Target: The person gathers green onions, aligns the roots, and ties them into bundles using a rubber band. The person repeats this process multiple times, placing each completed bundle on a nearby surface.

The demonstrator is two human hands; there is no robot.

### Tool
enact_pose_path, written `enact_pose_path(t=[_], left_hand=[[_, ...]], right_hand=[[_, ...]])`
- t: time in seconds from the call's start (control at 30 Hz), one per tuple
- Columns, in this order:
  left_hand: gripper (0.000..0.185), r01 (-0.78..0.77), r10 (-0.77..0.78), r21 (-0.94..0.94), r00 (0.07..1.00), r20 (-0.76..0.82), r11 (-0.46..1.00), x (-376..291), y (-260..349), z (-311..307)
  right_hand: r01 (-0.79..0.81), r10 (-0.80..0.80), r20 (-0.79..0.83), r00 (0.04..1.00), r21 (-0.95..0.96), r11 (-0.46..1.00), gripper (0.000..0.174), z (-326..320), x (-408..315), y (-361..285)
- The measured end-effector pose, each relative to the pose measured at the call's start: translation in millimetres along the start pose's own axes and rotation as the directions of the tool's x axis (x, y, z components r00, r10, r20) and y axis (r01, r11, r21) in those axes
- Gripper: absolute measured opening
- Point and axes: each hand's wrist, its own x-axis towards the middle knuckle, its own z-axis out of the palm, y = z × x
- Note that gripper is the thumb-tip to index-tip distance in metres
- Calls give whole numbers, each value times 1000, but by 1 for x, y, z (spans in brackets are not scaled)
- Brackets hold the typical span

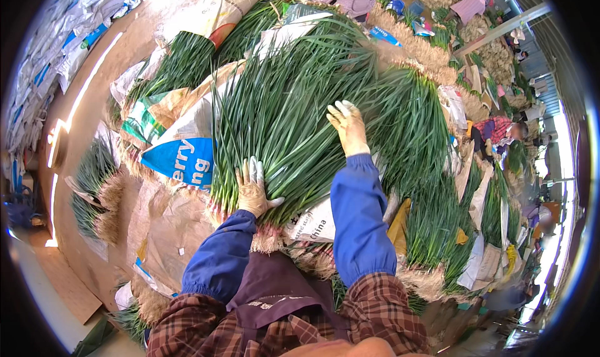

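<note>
A wide heap of long green onion-like plants with pale roots lies before me, leaves pointing away. My left hand, in a pale glove, rests spread on the stems near their reddish lower ends. Farther out and to the right, my right hand, also gloved, lies on or just over the leaves with its fingers apart; whether it touches them is unclear. Neither hand is closed around anything. A printed white sack lies below the bunch between my forearms, and a blue-and-white sack is left of the plants.
More rooted bundles and sacks adjoin the heap on the right. Small bundles lie on the floor at left, near stacked white sacks. A person in a red checked top sits at far right; others are farther back.
</note>
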Motion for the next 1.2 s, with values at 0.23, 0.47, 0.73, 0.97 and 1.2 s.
enact_pose_path(t=[0.23, 0.47, 0.73, 0.97, 1.2], left_hand=[[133, 2, -2, 19, 1000, -8, 1000, -4, -11, 0], [133, -4, 4, 0, 999, -41, 1000, -5, -13, 4], [134, -23, 22, -22, 999, -40, 999, -4, -11, 9], [135, 8, -8, 3, 1000, -17, 1000, -6, -17, 6], [135, -3, 3, 13, 999, -32, 1000, -6, -12, 3]], right_hand=[[187, -272, -68, 960, -568, 802, 19, 14, 28, 28], [138, -23, 137, 990, -987, 85, 45, 32, 58, 24], [271, -538, 140, 831, -947, 174, 6, 12, 56, 41], [151, -110, 226, 968, -175, 973, 17, 42, 46, -32], [535, -41, 552, 832, -821, -200, 29, 79, 38, 4]])
